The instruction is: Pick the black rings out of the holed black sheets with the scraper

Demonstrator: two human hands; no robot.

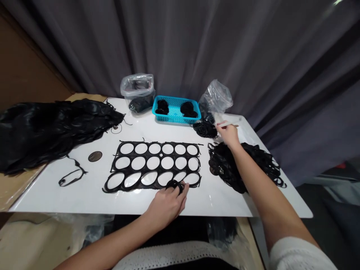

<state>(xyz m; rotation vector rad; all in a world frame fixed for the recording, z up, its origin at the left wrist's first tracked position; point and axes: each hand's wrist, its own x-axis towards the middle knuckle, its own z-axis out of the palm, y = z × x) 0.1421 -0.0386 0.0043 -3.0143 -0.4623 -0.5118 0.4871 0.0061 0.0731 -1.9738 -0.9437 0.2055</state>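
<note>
A flat black rubbery sheet [154,155] with rows of round holes lies on the white table. At its lower right edge is my left hand [168,202], fingers closed on a small bunch of thin black rings [174,184]. My right hand [229,134] reaches to the back right, closed around a slim white pen-like tool [231,122]. Just left of that hand sits a pile of black rings [204,129]. Below my right forearm spreads a heap of black ringed scraps [253,157]; the forearm hides part of it.
A blue basket [177,120] with two black bundles stands at the back, between a bag-lined clear container [138,93] and a plastic bag [216,97]. A large stack of black sheets [50,127] covers the left. A dark disc [95,156] and a black loop scrap [72,176] lie nearby.
</note>
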